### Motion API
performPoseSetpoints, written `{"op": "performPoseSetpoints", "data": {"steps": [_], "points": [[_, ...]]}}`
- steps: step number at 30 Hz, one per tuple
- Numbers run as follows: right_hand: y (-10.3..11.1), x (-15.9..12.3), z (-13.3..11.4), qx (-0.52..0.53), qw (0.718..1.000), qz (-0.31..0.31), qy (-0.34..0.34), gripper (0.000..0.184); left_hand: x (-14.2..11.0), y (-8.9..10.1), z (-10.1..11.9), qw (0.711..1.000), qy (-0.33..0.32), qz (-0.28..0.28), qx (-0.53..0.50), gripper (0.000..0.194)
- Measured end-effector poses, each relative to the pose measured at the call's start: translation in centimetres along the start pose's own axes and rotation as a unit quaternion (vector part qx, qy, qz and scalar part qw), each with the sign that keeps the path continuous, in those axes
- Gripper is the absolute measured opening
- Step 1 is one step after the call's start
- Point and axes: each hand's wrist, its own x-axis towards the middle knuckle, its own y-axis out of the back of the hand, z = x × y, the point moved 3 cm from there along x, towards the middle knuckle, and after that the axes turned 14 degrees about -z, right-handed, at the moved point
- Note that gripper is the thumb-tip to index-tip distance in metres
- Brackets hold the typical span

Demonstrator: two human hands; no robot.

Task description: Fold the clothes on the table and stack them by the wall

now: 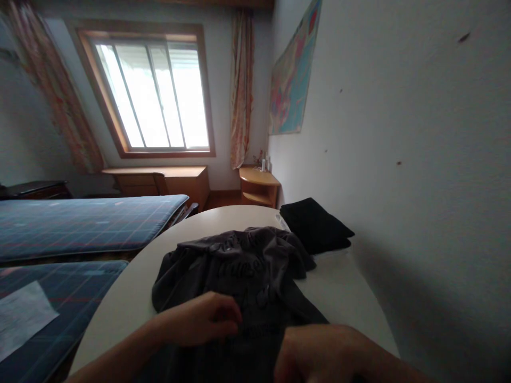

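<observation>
A dark grey garment (247, 287), seemingly a T-shirt with raised lettering on its front, lies rumpled across the round white table (123, 314). Above its lower left part is my left hand (203, 319), fingers loosely curled with a gap to the thumb and no cloth visible between them. My right hand (319, 346) is bent downward over the garment's near right side. Its fingertips are hidden or cut off by the bottom of the view, so whether it grips the cloth does not show. The garment's near end is in deep shadow.
Folded black cloth (313, 226) lies at the table's back right, against the white wall (407, 202). On the left are blue plaid mattresses (91, 223), one with a paper sheet (24, 316) on it. A desk (179, 173) and corner shelf (259, 175) stand farther back.
</observation>
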Motion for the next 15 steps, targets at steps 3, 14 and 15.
{"op": "performPoseSetpoints", "data": {"steps": [3, 14, 15], "points": [[2.6, -1.2, 1.0, -0.046, 0.963, 0.264, -0.028, 0.025, 0.7, 3.4, -1.2, 0.945, 0.001, 0.283, 0.161, 0.029], [2.7, -1.0, 6.7, -0.171, 0.9, 0.348, -0.201, 0.035, 0.3, 2.1, -9.0, 0.895, 0.16, 0.336, 0.248, 0.043], [2.6, -1.3, 6.4, -0.162, 0.904, 0.338, -0.204, 0.035, -0.2, 1.8, -8.3, 0.896, 0.163, 0.331, 0.245, 0.041]]}}
